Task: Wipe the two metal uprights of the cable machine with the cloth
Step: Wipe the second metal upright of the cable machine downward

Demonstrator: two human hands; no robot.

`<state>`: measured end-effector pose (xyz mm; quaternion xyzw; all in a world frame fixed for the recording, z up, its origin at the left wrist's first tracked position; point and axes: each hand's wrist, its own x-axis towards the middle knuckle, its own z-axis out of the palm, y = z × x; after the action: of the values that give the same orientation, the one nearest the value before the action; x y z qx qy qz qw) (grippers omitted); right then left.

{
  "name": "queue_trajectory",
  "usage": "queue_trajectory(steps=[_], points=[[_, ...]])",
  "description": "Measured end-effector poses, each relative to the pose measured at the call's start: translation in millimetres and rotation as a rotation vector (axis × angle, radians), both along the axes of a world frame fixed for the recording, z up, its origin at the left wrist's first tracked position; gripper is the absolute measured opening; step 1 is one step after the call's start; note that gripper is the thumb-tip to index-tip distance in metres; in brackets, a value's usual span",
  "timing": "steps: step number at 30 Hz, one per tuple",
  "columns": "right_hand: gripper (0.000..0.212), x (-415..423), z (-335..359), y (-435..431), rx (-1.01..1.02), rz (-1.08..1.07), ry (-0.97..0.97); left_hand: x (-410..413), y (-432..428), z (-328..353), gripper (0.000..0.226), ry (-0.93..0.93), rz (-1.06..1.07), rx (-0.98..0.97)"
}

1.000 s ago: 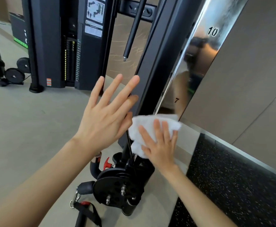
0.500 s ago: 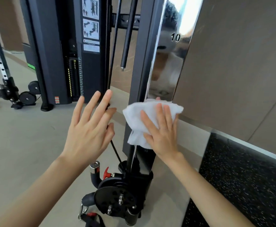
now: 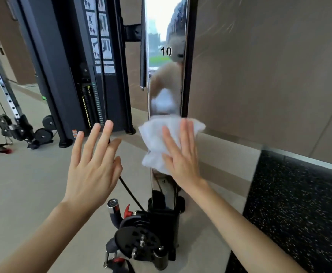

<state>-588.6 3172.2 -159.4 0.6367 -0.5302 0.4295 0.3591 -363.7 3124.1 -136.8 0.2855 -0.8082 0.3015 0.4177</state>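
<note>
Head view: the right hand (image 3: 182, 162) pressed the cloth (image 3: 159, 138) with straight fingers against the vertical chrome upright (image 3: 165, 30); the left hand (image 3: 92, 168) hovered spread, empty.

Brown panelled wall (image 3: 269, 66) on the right, pale floor (image 3: 23, 184), and a black speckled patch (image 3: 299, 213), perhaps rubber matting, at the wall's foot.

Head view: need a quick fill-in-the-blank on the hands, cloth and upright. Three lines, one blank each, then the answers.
1. The right hand presses the cloth flat against the chrome upright, below the printed number ____.
2. The left hand, fingers spread, holds ____.
3. The pulley carriage sits at the ____ of the chrome upright.

Missing words: 10; nothing; bottom.
</note>
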Motion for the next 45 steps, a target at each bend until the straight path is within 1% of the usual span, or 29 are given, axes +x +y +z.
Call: queue_trajectory(steps=[2, 3, 5, 7, 10, 12, 17, 20, 22, 24, 27, 28, 30, 31, 34, 36, 38, 40, 42, 45], points=[[0.054, 3, 64, -8, -0.065, 0.094, -0.146, -1, 1, 1, 0.04, -0.013, 0.032, -0.027], [0.053, 5, 81, -10, -0.078, 0.117, -0.182, -2, 3, 2, 0.041, -0.014, 0.042, -0.037], [0.054, 7, 78, -12, -0.093, 0.165, -0.208, -4, 7, 4, 0.044, -0.017, 0.048, -0.048], [0.054, 5, 34, -12, -0.075, 0.192, -0.216, -6, 11, 5, 0.047, -0.013, 0.05, -0.046], [0.054, 6, -50, -6, -0.011, 0.15, -0.23, -7, 14, 3, 0.049, 0.002, 0.063, -0.036], [0.055, 11, -88, -4, 0.0, 0.129, -0.248, -8, 17, 2, 0.05, 0.01, 0.06, -0.026], [0.056, 6, -141, 9, 0.128, 0.099, -0.2, -7, 26, 4, 0.05, 0.01, 0.057, -0.005], [0.068, 1, -175, 18, 0.202, 0.073, -0.14, -5, 27, 3, 0.05, -0.008, 0.035, -0.007], [0.074, -1, -181, 18, 0.219, 0.063, -0.122, -6, 25, 5, 0.05, -0.009, 0.026, -0.006], [0.076, 0, -176, 17, 0.222, 0.07, -0.122, -7, 24, 5, 0.05, -0.006, 0.037, 0.0], [0.089, -1, -149, 18, 0.254, 0.11, -0.128, -8, 24, 3, 0.05, 0.0, 0.032, 0.017], [0.086, 0, -133, 16, 0.247, 0.139, -0.133, -8, 23, 3, 0.05, -0.003, 0.032, 0.018], [0.069, 0, -91, 11, 0.204, 0.195, -0.164, -7, 21, 2, 0.049, -0.013, 0.033, 0.009], [0.066, 1, -65, 9, 0.199, 0.211, -0.173, -7, 19, 2, 0.049, -0.02, 0.031, 0.002], [0.067, 3, 18, -1, 0.139, 0.206, -0.179, -7, 14, 2, 0.048, -0.044, 0.029, -0.037], [0.059, 5, 70, -8, 0.058, 0.163, -0.172, -6, 10, 3, 0.047, -0.066, 0.051, -0.048], [0.058, 4, 98, -14, -0.022, 0.099, -0.124, -4, 5, 5, 0.047, -0.087, 0.088, -0.045], [0.058, 1, 94, -15, -0.029, 0.13, -0.11, -3, 2, 10, 0.047, -0.104, 0.131, -0.047], [0.056, -3, 65, -13, -0.007, 0.176, -0.099, -2, -1, 20, 0.05, -0.128, 0.16, -0.048], [0.056, -7, 27, -4, 0.069, 0.19, -0.095, -4, -5, 38, 0.063, -0.167, 0.184, -0.051]])
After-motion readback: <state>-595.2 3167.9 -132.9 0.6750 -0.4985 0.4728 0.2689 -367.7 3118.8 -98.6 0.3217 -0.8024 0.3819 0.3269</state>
